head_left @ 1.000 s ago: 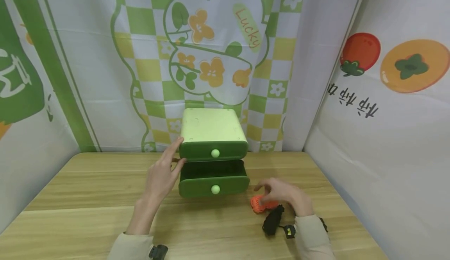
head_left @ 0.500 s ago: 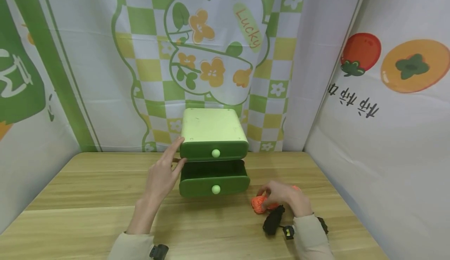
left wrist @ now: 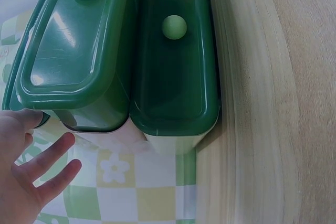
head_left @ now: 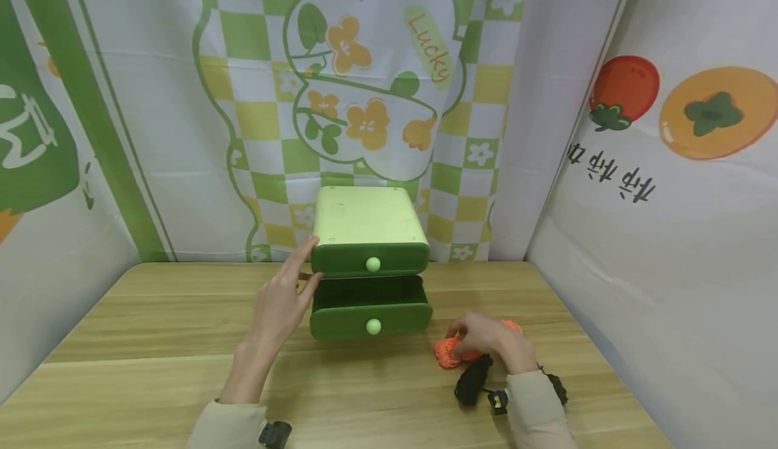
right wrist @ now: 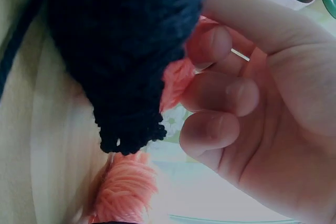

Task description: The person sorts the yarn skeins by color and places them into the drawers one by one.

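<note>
A light-green cabinet (head_left: 369, 216) with dark green drawers stands at the back of the table. Its middle drawer (head_left: 372, 321) is pulled out; the bottom drawer (left wrist: 173, 77) is pushed in, seen only in the left wrist view. Against the cabinet's left side rests my left hand (head_left: 281, 304), fingertips at the top drawer (head_left: 340, 260), other fingers extended. To the right of the cabinet, my right hand (head_left: 486, 337) grips a skein of orange yarn (head_left: 446, 352) with curled fingers, hiding part of it. A black yarn skein (head_left: 473, 380) lies just in front of that hand.
More orange yarn (head_left: 512, 325) shows beyond the right hand. Another black yarn bundle (head_left: 556, 388) is partly hidden by the right sleeve (head_left: 536, 398). Small black devices are strapped at both wrists. Printed cloth walls (head_left: 474, 98) enclose the wooden table (head_left: 182, 341).
My right hand has come down onto the orange yarn and its fingers have closed in on it. My left hand and the cabinet have stayed where they were.
</note>
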A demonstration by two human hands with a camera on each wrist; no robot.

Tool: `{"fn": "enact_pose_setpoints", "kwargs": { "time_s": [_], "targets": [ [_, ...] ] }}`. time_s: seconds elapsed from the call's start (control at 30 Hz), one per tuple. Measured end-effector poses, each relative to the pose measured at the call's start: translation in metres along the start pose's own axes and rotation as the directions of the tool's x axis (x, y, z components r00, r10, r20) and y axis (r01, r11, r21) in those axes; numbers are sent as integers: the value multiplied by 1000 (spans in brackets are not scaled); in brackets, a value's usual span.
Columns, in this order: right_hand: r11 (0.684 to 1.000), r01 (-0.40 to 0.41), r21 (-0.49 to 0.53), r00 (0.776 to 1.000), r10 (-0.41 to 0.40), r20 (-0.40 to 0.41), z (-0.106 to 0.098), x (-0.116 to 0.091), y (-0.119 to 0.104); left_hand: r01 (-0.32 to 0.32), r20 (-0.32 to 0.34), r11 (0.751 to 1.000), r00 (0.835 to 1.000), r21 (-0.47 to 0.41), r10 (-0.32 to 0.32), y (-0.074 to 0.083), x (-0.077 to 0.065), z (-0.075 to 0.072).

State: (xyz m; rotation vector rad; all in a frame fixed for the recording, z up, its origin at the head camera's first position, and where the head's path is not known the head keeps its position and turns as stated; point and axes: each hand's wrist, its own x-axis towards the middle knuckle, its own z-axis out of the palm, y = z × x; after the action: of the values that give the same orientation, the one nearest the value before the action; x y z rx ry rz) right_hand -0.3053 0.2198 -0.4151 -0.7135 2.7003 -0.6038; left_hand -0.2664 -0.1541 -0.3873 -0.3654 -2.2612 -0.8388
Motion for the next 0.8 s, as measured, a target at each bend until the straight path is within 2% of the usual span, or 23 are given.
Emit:
{"fn": "enact_pose_setpoints", "kwargs": {
  "time_s": [0.43,0.8],
  "targets": [
    [999,51,-15,999,-51,-4,-1,0,-1,-4,-3,1000,1000,5,4,0,0,0],
    [991,100,-90,992,-107,-72,-5,1,-3,-13,-7,1000,1000,8,13,0,0,1]
  ]
}}
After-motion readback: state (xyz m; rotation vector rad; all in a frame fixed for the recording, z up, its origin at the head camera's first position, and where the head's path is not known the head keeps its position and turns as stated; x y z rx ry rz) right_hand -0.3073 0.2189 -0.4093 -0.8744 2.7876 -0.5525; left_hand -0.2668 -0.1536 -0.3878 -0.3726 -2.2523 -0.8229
